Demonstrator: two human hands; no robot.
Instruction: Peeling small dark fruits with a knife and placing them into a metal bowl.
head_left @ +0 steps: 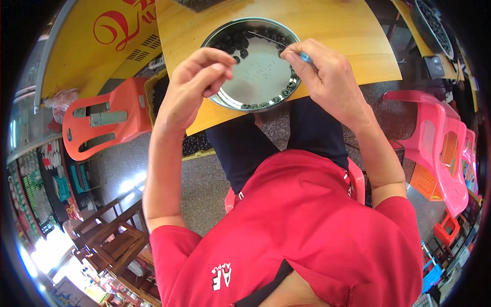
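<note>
A round metal pan (220,30) holds several small black ring-shaped pieces (287,93), heaped at its far side and strung along its near right rim. My right hand (327,77), over the pan's right edge, is closed on a pick with a blue handle (305,57). Its thin metal shaft points left over the pan's far side. Above the left rim, my left hand (199,79) has its fingers curled in toward the thumb. One small black ring (237,60) shows at its index fingertip; whether it is held or lies behind in the pan, I cannot tell.
The pan stands on a yellow wooden table (353,41), near its front edge. An orange plastic chair (110,120) is at the left, and stacked pink chairs (434,133) are at the right. Below the table's edge is a yellow crate (199,153) with dark pieces.
</note>
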